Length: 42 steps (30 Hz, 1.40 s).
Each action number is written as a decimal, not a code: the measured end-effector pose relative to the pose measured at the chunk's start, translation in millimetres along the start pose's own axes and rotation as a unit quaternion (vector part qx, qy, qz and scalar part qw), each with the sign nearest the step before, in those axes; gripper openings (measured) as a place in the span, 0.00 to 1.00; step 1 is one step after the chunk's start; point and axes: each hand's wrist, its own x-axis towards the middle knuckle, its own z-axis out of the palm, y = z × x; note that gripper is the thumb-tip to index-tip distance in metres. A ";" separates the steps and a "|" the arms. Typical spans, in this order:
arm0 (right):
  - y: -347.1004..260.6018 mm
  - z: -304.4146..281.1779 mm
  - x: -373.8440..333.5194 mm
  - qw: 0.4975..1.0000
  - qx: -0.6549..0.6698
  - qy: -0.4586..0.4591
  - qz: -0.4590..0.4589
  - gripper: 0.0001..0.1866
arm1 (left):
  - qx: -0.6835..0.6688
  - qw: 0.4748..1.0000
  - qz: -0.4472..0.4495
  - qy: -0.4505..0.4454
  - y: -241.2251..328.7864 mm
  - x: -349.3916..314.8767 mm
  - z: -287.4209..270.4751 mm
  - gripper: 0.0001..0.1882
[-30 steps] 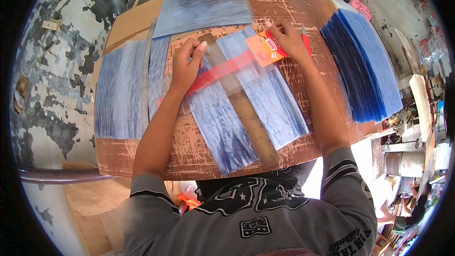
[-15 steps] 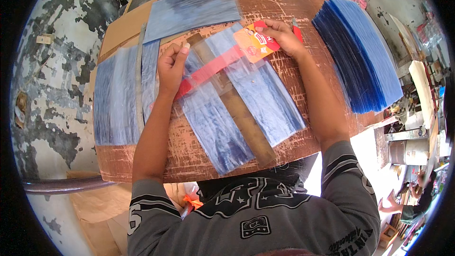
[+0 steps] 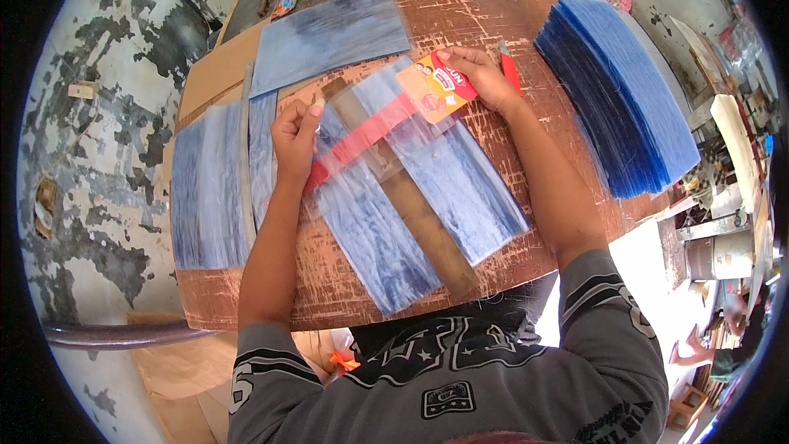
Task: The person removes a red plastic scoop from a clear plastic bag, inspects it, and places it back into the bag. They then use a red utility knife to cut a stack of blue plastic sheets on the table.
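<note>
A transparent plastic sleeve with a red band [image 3: 362,140] stretches slantwise between my two hands above the table. My left hand [image 3: 296,133] pinches its left end between thumb and fingers. My right hand [image 3: 483,78] is closed on an orange and red printed card [image 3: 436,92] at the sleeve's right end; whether the card is inside the sleeve I cannot tell. Under the sleeve lie a bluish plastic sheet [image 3: 374,238] and another plastic sheet [image 3: 464,189], with a flat brown strip [image 3: 423,226] running lengthwise between them.
A red-handled cutter [image 3: 509,74] lies beside my right wrist. To the right stands a thick stack of blue plastic sheets [image 3: 616,99]. More sheets [image 3: 329,37] lie at the back, and others [image 3: 205,189] at the left beside a narrow grey bar [image 3: 246,156]. The brown tabletop [image 3: 477,12] is scratched.
The card in my right hand has come slightly down and to the left. My left hand sits a little lower, still pinching the sleeve. The whole view has shifted slightly.
</note>
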 end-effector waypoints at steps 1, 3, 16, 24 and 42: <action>-0.2 -0.8 0.4 1.000 0.000 -0.009 0.002 0.15 | 0.005 1.000 -0.001 0.003 0.6 -0.1 0.7 0.19; 2.9 -3.6 2.7 1.000 0.020 -0.008 -0.001 0.14 | 0.007 1.000 0.019 -0.006 1.9 -0.5 2.4 0.19; -11.5 12.3 -8.6 0.999 -0.002 -0.016 -0.032 0.13 | 0.125 0.991 0.041 0.023 24.7 12.0 9.7 0.06; -18.2 17.1 -16.9 0.998 -0.019 -0.038 -0.050 0.13 | 0.335 0.922 0.119 -0.151 83.1 31.4 48.6 0.14; -14.2 14.9 -16.1 0.997 0.003 -0.054 -0.062 0.17 | 0.374 0.912 0.141 -0.088 95.6 2.1 84.1 0.08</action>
